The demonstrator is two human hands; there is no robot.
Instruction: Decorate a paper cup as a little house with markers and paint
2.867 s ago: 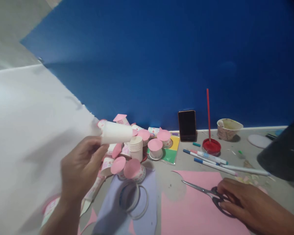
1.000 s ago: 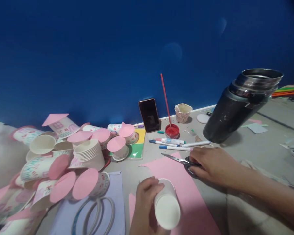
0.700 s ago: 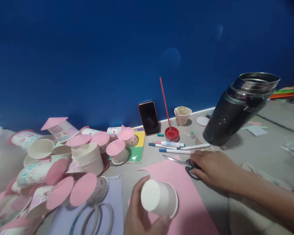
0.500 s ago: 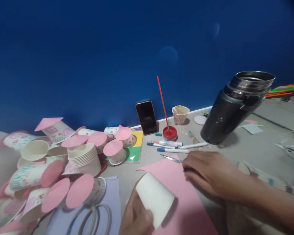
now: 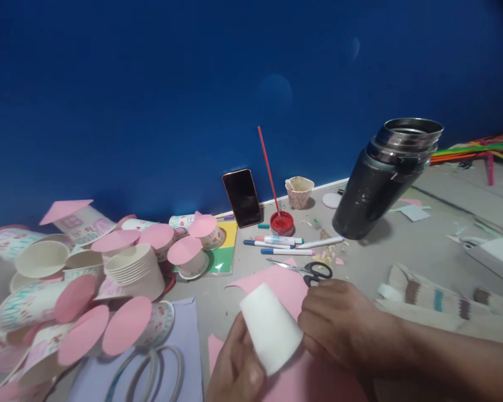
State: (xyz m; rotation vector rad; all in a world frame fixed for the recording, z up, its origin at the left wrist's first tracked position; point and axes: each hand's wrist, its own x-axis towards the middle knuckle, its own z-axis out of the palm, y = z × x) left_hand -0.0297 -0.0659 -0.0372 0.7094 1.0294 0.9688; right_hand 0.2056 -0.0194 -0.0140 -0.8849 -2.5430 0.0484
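A plain white paper cup (image 5: 270, 329) lies tilted in my left hand (image 5: 238, 363), whose thumb and fingers close round its lower left side. My right hand (image 5: 343, 329) is at the cup's right rim with its fingers curled against the edge; the fingertips are partly hidden. Under both hands spreads a sheet of pink paper (image 5: 255, 279). Just beyond my right hand, black-handled scissors (image 5: 308, 270) rest on the table, blades toward the left.
Decorated cups with pink paper discs (image 5: 128, 325) crowd the left, beside a stack of cups (image 5: 136, 271). Markers (image 5: 287, 252), a pot of red paint (image 5: 282, 223), a leaning phone (image 5: 242, 198) and a black flask (image 5: 381, 184) stand farther back. A patterned cloth (image 5: 431, 298) lies right.
My right hand has moved from the scissors to the cup's rim, leaving the scissors' handles uncovered. The cup stays in my left hand. The view has shifted slightly to the right.
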